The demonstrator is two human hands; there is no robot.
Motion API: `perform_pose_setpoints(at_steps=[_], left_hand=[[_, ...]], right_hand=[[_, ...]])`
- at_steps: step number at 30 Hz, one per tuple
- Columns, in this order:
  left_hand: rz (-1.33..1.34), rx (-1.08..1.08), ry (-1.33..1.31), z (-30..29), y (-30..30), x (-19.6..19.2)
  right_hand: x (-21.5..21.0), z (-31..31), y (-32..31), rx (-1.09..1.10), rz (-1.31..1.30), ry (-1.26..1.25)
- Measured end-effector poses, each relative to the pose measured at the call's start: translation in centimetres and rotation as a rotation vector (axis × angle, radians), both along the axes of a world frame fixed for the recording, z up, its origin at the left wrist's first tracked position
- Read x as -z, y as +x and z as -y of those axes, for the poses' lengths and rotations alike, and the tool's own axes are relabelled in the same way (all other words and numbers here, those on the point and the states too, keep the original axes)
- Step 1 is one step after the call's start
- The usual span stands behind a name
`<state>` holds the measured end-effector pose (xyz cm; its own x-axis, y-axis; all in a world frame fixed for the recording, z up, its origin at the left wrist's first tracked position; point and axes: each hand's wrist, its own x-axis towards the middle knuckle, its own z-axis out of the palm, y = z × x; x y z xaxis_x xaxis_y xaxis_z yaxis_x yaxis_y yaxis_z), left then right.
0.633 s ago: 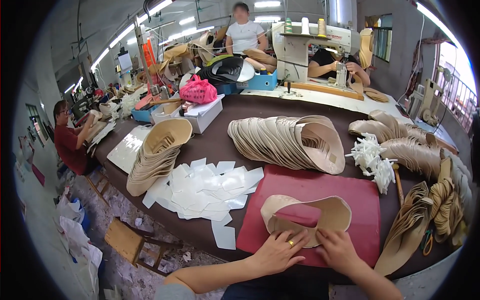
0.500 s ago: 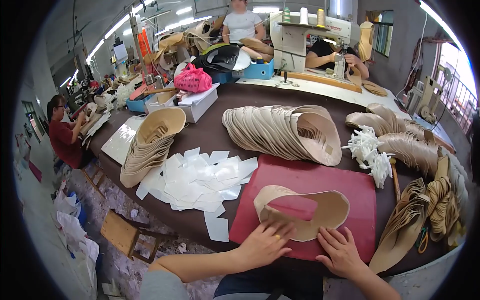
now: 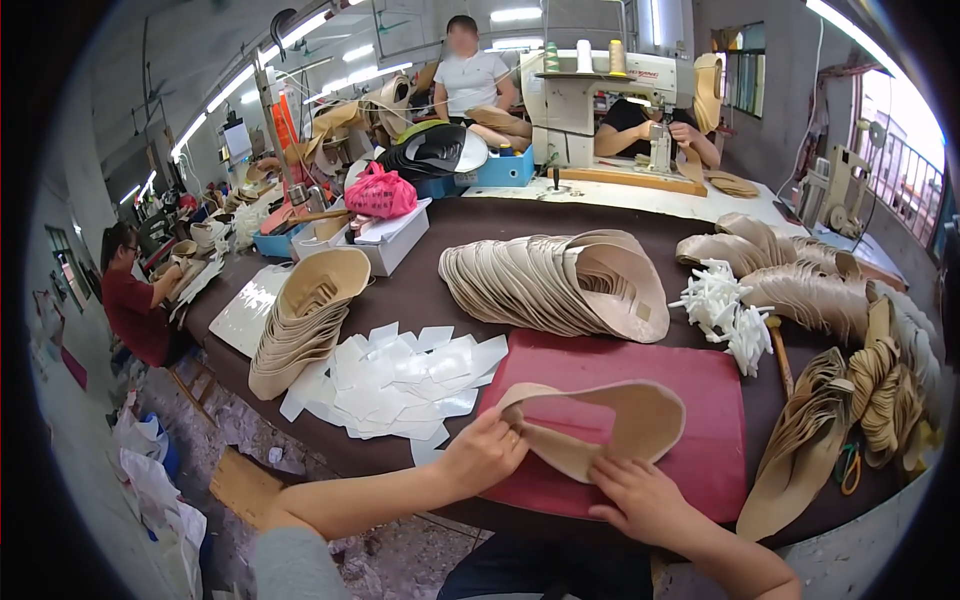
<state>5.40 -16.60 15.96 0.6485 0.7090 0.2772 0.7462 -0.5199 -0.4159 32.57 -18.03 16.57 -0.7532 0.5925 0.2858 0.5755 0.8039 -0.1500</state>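
Note:
A beige shoe upper piece (image 3: 648, 425), bent into an open loop, is on the red mat (image 3: 715, 400) in front of me. My left hand (image 3: 485, 450) pinches the loop's left end, with that end tilted up a little. The fingers of my right hand (image 3: 640, 495) lie stretched on its near edge, thumb apart. Beyond the mat sits a nested stack of similar beige uppers (image 3: 520, 285). Another such stack (image 3: 305, 320) stands to the left, beside a spread pile of white sheet pieces (image 3: 390, 385).
To the right are white strips (image 3: 728, 315), a hammer (image 3: 783, 360) and bundles of beige pieces (image 3: 800, 440). A white box (image 3: 400, 240) with a pink bag (image 3: 380, 190) stands behind. Farther back, people work near a sewing machine (image 3: 570, 120). A wooden stool (image 3: 240, 485) is at lower left.
My left hand has gone from lying over the near edge to gripping the upper's left end. The upper has lifted slightly there. My right hand has slid a little left along the edge.

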Motion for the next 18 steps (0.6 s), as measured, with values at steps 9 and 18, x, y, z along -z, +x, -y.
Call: perform_pose_setpoints(at_steps=[9, 18], left_hand=[[0.273, 0.230, 0.140, 0.5, 4.7, -0.2], [0.152, 0.122, 0.086, 2.3, 7.0, 2.0]], right_hand=[[-2.0, -1.0, 0.9, 0.034, 0.301, 0.281], [-0.9, -1.7, 0.5, -0.076, 0.338, 0.311]])
